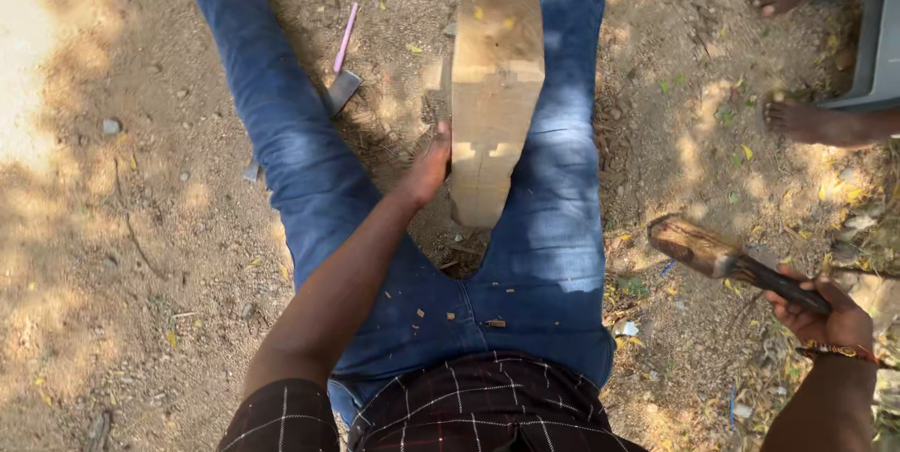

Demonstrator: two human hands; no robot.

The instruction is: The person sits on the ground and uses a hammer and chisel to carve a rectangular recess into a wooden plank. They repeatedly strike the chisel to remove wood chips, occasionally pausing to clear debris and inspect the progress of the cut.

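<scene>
- Left hand (429, 169) presses flat against the notched wooden block (492, 96), lying between the jeans-clad legs (300, 171).
- Right hand (825, 316) wrapped tight round a wooden mallet (722, 258), held out wide.
- Small pink-handled tool (342, 67) in the dirt beyond the left leg.
- Someone's bare feet (797, 119) nearby, by a grey stool (877, 39).

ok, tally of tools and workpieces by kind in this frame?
Wooden plank, notched, steadied by the left hand: 1
Wooden mallet, in the right hand: 1
Small pink-handled hatchet on the ground: 1
Total: 3
</scene>
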